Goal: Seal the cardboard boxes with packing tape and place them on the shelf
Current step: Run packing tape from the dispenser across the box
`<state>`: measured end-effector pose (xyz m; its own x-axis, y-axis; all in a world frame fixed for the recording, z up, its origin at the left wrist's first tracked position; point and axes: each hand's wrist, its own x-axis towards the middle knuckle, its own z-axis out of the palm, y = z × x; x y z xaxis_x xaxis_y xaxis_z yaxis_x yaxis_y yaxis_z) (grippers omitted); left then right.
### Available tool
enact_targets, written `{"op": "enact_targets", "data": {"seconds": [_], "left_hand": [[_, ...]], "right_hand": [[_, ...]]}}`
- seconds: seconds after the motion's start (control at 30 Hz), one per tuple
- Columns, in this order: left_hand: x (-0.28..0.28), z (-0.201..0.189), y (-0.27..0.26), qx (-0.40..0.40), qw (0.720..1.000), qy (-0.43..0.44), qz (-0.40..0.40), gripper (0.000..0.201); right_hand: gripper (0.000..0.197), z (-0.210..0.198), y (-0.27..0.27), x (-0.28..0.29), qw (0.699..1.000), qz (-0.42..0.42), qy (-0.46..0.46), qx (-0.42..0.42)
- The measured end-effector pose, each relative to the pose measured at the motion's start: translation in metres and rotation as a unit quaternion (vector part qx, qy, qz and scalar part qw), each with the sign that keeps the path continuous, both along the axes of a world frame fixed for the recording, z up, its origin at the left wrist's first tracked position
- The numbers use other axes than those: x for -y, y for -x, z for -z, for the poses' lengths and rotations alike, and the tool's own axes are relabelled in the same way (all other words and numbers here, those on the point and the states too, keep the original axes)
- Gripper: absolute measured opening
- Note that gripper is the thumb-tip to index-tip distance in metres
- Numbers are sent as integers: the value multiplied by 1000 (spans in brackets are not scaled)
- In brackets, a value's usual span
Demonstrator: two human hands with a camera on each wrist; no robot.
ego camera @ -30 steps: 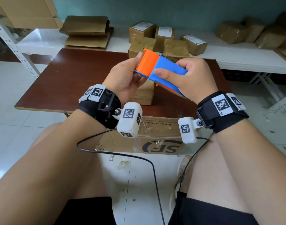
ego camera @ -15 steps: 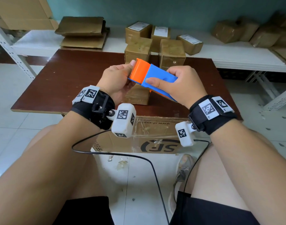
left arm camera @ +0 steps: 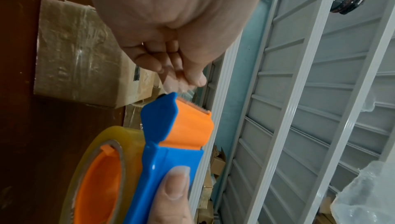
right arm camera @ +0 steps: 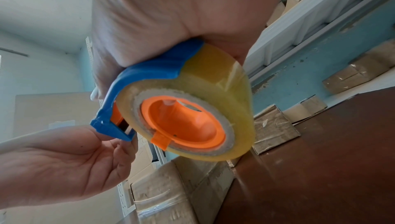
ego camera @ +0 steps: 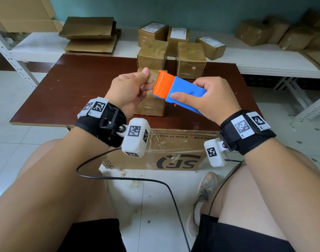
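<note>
My right hand (ego camera: 206, 99) grips the blue and orange tape dispenser (ego camera: 175, 88) above the brown table (ego camera: 73, 91). Its clear tape roll (right arm camera: 213, 92) shows from below in the right wrist view. My left hand (ego camera: 135, 86) pinches the clear tape end (left arm camera: 183, 89) at the dispenser's orange cutter (left arm camera: 190, 124), thumb against curled fingers. Under both hands a taped cardboard box (ego camera: 152, 106) stands on the table, partly hidden. Two more taped boxes, one (ego camera: 153, 55) on the left and one (ego camera: 191, 60) on the right, stand behind it.
The white shelf (ego camera: 255, 59) behind the table carries labelled boxes (ego camera: 152, 31), flattened cardboard (ego camera: 90, 33) and wrapped parcels (ego camera: 261, 31). A large SF box (ego camera: 173, 151) stands on the floor under the table's front edge. A black cable (ego camera: 137, 179) hangs between my knees.
The dispenser and both hands have shifted slightly. My left fingers left the orange cutter and now pinch the tape end a little to its left.
</note>
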<state>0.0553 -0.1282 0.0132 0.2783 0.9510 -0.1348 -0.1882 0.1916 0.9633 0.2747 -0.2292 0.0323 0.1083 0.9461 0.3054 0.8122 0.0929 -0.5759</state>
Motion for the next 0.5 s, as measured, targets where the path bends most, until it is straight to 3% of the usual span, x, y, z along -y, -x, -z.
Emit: {"op": "enact_targets", "data": {"seconds": [0.5], "left_hand": [[2, 6, -13, -9, 998, 48, -32, 23]], "right_hand": [[87, -7, 0, 12, 998, 22, -13, 60]]}}
